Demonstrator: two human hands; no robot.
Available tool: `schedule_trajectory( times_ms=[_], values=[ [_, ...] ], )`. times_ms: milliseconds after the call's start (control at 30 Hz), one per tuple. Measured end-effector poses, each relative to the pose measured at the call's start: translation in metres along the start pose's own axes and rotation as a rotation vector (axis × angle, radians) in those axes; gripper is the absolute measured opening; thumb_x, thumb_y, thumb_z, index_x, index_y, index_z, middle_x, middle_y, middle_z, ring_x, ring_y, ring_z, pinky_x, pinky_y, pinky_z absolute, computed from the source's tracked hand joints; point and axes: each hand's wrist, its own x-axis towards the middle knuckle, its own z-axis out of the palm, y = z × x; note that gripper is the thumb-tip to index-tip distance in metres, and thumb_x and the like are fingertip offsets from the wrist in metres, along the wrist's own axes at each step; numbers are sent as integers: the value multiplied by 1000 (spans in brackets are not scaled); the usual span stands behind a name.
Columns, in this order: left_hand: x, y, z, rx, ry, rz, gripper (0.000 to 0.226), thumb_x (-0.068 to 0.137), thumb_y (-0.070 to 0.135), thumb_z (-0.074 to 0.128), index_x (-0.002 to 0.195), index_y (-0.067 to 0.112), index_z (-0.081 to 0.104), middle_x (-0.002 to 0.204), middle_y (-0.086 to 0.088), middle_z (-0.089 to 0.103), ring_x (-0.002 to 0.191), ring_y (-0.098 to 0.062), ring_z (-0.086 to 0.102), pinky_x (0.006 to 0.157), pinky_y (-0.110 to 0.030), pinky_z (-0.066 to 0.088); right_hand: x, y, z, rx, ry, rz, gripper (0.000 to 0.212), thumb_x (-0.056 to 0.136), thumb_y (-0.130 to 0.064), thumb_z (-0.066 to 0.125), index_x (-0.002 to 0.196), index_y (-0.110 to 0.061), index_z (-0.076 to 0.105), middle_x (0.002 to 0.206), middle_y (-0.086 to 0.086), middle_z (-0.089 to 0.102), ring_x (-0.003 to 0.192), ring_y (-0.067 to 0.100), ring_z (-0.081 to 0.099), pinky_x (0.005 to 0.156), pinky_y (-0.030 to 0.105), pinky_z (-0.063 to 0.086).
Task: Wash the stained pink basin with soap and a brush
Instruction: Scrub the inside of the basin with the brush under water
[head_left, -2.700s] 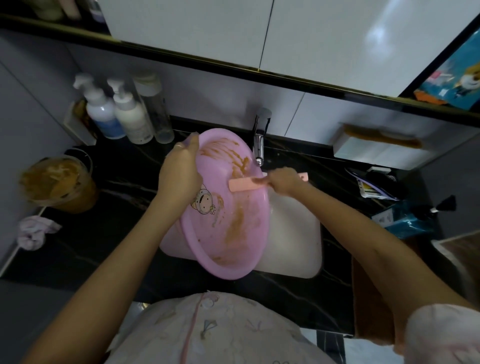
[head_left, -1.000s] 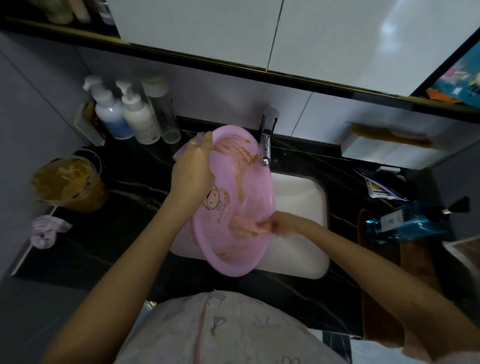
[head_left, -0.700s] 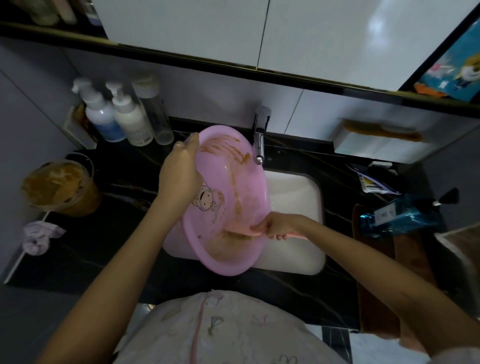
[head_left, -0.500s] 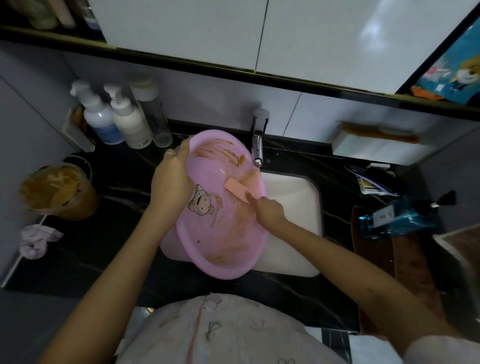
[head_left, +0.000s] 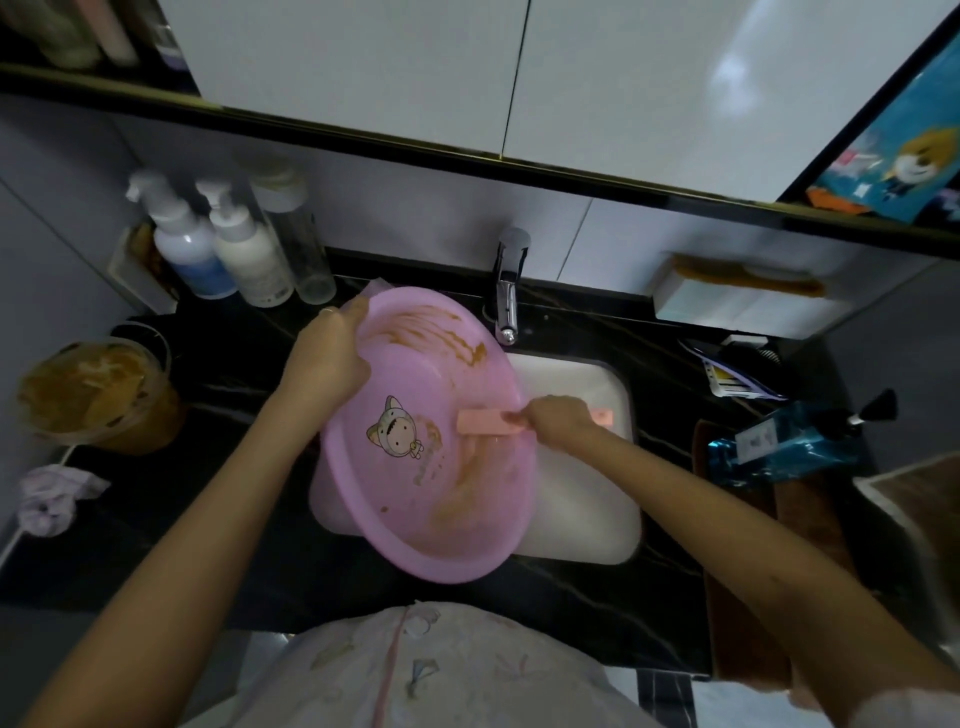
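1. Your right fingers are curled tight round the brush at its middle. Its pink head lies flat against the inside of the basin, just right of the cartoon sticker. The handle end pokes out past your right hand, over the sink.
2. Your left fingers clamp the basin's far left rim. One fingertip is hooked over the edge into the bowl, and the rest of your left hand lies against the outer wall.
3. You hold the basin tilted, its open side turned up and to the right, its lower edge toward you. It covers the left part of the sink.
4. Brown smears streak the inside near the top rim, and more lie in the lower right of the bowl, below the brush.
5. The sink is white and set into a black surface. The tap stands behind it, its spout just beside the basin's upper rim.
6. At the back left three bottles stand close together. Nearer you on the left are a tub with brown contents and a crumpled cloth.
7. On the right a blue bottle lies on its side, partly over a brown towel.
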Motion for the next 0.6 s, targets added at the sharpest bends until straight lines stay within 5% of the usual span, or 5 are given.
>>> schedule_trajectory(
  times_ms=[100, 233, 367, 500, 600],
  values=[
    [18, 1, -7, 46, -78, 34, 65, 74, -11, 50, 135, 12, 42, 108, -22, 57, 101, -39, 56, 74, -35, 43, 18, 3, -27, -214, 223, -159, 42, 102, -40, 28, 141, -30, 39, 122, 12, 56, 107, 31, 58, 85, 34, 42],
    [38, 15, -23, 144, -157, 51, 67, 80, -9, 47, 142, 12, 35, 118, -22, 54, 108, -37, 53, 80, -36, 43, 38, 5, -50, -476, 311, -301, 46, 103, -26, 32, 144, -44, 25, 130, 9, 51, 109, 30, 56, 77, 33, 39],
    [50, 23, -30, 216, -198, 109, 65, 80, -6, 46, 141, 13, 35, 118, -22, 54, 109, -36, 52, 78, -35, 43, 38, 2, -36, -325, 171, -205, 39, 102, -39, 30, 141, -36, 39, 112, 7, 58, 99, 25, 60, 64, 27, 34],
    [52, 24, -28, 222, -219, 111, 67, 81, -5, 47, 144, 14, 32, 121, -23, 53, 112, -37, 51, 82, -35, 43, 28, -11, -13, 45, -162, -57, 55, 94, -58, 38, 118, -15, 62, 108, 8, 64, 95, 25, 59, 75, 30, 37],
    [50, 23, -29, 221, -216, 114, 66, 80, -5, 47, 142, 13, 34, 119, -23, 54, 110, -37, 52, 78, -33, 42, 30, -7, -25, -63, 2, -120, 49, 96, -52, 37, 125, -18, 59, 117, 11, 61, 101, 28, 58, 80, 31, 39]
  ],
)
